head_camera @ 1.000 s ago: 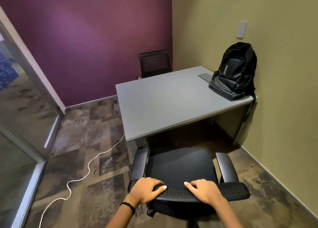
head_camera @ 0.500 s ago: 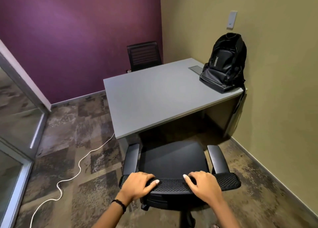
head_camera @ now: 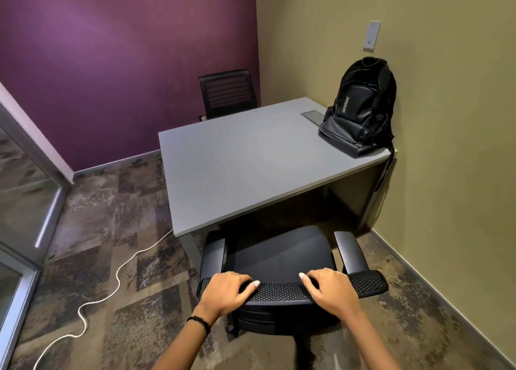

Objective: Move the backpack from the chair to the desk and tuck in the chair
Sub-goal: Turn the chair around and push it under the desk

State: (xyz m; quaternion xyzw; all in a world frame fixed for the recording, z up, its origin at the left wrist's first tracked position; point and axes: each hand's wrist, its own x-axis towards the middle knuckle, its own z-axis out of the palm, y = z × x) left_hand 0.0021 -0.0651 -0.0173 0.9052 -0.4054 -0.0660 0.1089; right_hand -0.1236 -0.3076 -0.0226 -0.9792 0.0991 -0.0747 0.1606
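Head view: the desk (head_camera: 251, 157) carries the backpack (head_camera: 360, 112) at two o'clock, leaning on the wall. At six o'clock the chair (head_camera: 279, 255) is mid-tuck; left hand (head_camera: 226, 291) and right hand (head_camera: 329, 291) clasp its backrest. Next, likely a straight push forward.

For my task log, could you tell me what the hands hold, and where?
Both the left hand and right hand grip the chair by its backrest top.

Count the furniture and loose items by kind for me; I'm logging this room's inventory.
Chairs: 2, the near chair held by the left hand and right hand, and the far chair
Desks: 1
Backpacks: 1
Floor cables: 1
Total: 5
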